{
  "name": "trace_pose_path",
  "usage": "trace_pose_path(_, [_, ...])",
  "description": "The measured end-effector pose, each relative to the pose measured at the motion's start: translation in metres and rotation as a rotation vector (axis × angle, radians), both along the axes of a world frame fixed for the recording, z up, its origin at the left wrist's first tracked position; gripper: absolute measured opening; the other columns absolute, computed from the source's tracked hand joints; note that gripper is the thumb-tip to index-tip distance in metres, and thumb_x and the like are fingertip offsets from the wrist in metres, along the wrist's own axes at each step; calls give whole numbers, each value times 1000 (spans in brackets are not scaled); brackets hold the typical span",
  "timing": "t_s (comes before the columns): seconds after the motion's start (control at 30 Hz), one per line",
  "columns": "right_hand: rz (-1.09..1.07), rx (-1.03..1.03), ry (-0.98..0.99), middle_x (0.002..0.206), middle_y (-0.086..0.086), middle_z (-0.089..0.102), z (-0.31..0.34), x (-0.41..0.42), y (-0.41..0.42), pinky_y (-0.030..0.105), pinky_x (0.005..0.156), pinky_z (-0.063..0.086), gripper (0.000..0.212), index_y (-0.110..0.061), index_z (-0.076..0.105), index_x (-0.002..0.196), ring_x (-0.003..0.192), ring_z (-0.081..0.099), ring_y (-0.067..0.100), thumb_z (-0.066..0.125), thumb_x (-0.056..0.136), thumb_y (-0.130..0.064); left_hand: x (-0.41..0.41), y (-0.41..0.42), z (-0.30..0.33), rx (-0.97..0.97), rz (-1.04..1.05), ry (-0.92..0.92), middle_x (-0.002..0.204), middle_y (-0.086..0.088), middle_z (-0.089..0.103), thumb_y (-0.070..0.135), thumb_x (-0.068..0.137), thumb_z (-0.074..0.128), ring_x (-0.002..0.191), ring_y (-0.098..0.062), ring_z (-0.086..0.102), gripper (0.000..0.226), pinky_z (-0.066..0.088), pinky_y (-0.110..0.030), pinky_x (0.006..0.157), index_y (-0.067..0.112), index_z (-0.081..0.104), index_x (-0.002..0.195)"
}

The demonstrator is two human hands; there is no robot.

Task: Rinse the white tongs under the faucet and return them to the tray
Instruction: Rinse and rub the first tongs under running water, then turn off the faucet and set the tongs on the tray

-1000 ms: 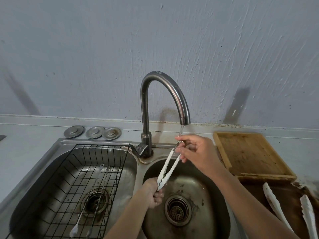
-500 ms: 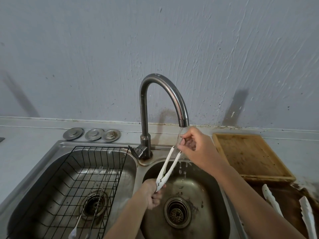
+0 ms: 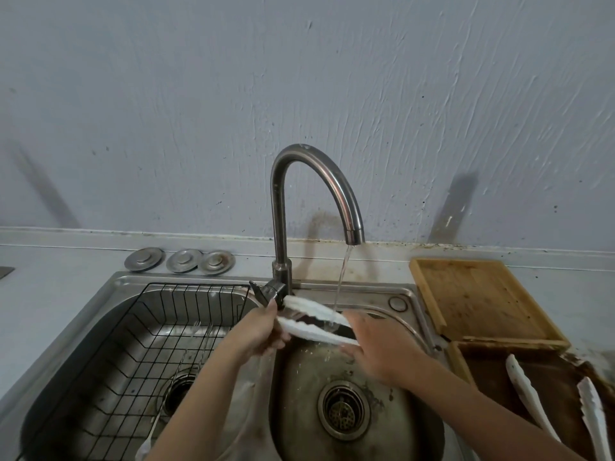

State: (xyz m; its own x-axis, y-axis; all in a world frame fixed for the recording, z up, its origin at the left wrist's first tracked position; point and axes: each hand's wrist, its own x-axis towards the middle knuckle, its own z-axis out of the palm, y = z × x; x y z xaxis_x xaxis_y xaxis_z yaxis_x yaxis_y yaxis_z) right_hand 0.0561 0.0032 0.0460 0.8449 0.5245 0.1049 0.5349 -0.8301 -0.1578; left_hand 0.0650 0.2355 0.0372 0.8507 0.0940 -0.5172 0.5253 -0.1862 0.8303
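Holding white tongs [image 3: 312, 322] level, arms apart, under running water, both hands' fingers [image 3: 281, 334] gripping

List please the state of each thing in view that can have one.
faucet: running
tongs: held level under the stream, arms apart
left hand: gripping one end of the tongs
right hand: on the other end
right basin: unplugged
three plugs: lying on the counter

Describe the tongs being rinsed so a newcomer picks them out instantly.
Find the curved steel faucet over the round right sink basin. Beneath its stream, the white plastic tongs lie roughly level between both hands. Unlike the other white tongs lying on the dark wooden tray, these are held and wet.
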Motion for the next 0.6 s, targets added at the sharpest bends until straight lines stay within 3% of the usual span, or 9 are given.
trace_pose_path(0.03, [-66, 91, 84, 87, -6, 61, -2, -3, 1, 27, 54, 42, 33, -21, 43, 114, 62, 52, 10, 42, 91, -44, 2, -1, 0, 55, 49, -50, 61, -7, 64, 39, 101, 27, 47, -16, 59, 49, 43, -25, 43, 1, 58, 99])
trace_pose_path(0.1, [-157, 272, 231, 72, -8, 55, -6, -7, 3, 23, 49, 38, 20, -20, 48, 98, 56, 49, 7, 36, 95, -36, 9, -3, -3, 270, 178, -169, 96, -21, 66, 34, 97, 43, 83, -32, 67, 41, 54, -39, 71, -3, 45, 114])
trace_pose_path(0.13, [-180, 335, 257, 67, -9, 51, -7, -8, 3, 22, 48, 36, 20, -22, 48, 88, 53, 47, 5, 34, 97, -33, 12, -4, -5, 340, 235, -226, 111, -25, 60, 31, 93, 52, 100, -37, 62, 46, 51, -43, 85, -4, 39, 120])
trace_pose_path(0.2, [-198, 426, 258, 61, -9, 47, -7, -13, 3, 18, 45, 33, 28, -30, 40, 71, 48, 44, 3, 31, 98, -32, 17, -6, -6, 394, 281, -349, 124, -24, 50, 21, 87, 63, 113, -36, 51, 54, 43, -44, 98, -4, 34, 126])
trace_pose_path(0.27, [-182, 475, 226, 57, -9, 45, -6, -17, 3, 18, 44, 35, 33, -33, 36, 65, 44, 44, 2, 31, 98, -33, 24, -10, -6, 417, 301, -430, 120, -22, 49, 14, 89, 58, 110, -35, 51, 43, 43, -44, 95, -2, 37, 123])
trace_pose_path(0.37, [-159, 521, 189, 52, -8, 43, -5, -20, 2, 16, 45, 37, 34, -34, 37, 64, 46, 47, -1, 32, 98, -33, 29, -13, -8, 479, 374, -507, 99, -18, 55, 8, 93, 42, 91, -36, 56, 4, 42, -40, 71, 7, 40, 97])
trace_pose_path(0.6, [-213, 545, 168, 51, -6, 46, -5, -17, -4, 20, 42, 36, 35, -30, 42, 66, 44, 48, 0, 28, 97, -36, 36, -11, -8, 684, 296, -416, 98, -16, 60, 10, 93, 40, 83, -32, 57, 5, 43, -38, 65, 12, 35, 94])
